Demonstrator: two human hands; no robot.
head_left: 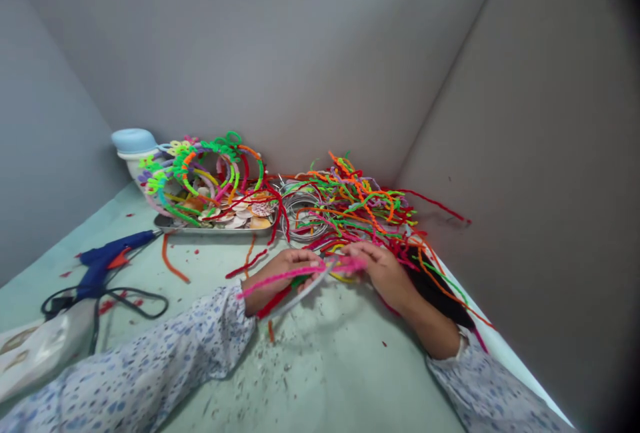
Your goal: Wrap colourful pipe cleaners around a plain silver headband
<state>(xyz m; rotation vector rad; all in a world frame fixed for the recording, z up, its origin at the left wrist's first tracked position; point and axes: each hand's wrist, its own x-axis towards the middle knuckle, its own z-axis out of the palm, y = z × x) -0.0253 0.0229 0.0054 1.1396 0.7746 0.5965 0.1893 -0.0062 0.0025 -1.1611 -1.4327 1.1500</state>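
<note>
Mid-table, left hand (280,276) pinching silver hoop (300,296) and pink stem (280,278); right hand (385,272) fingers closed on stem's fuzzy end, at hoop's top. Wrap barely begun, I judge: most of hoop bare. Finished hoops (200,173) stacked over tray (215,226); loose stems (360,210) heaped beyond; glue gun (107,261) left.

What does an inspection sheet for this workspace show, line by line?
Surface: pale green table strewn with small dark scraps and red flecks.
Job's things: pink pipe cleaner and thin metal headband, held between both hands.
Clutter: loose pipe cleaner pile; metal tray of wrapped headbands and round discs; bare wire hoops; white jar with blue lid.
Grips: left hand and right hand closed on the work.
Cables: blue glue gun with black cord.
Surroundings: grey partition walls.
</note>
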